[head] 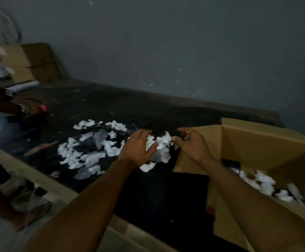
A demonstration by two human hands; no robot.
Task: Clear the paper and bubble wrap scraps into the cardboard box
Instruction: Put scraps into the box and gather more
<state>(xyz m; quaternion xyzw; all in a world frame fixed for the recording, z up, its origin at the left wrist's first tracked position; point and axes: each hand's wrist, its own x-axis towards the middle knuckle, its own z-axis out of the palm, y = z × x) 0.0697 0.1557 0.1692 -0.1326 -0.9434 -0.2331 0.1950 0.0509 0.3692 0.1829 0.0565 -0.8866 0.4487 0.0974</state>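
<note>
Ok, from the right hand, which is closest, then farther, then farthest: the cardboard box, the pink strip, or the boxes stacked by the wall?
From the right hand:
1. Cardboard box, just to its right, almost touching.
2. Pink strip, lying on the dark surface far to the left.
3. Stacked boxes, against the wall at the far left corner.

A dark table top (100, 104) is seen, bordered by a pale front edge and set against a grey wall along its far edge. White paper and greyish bubble wrap scraps (93, 148) are scattered over its middle. An open cardboard box (257, 142) is stood at the right edge, with white scraps inside. More cardboard boxes (31, 60) are stacked at the far left corner. A reddish strip (40, 148) is laid near the front edge.
</note>
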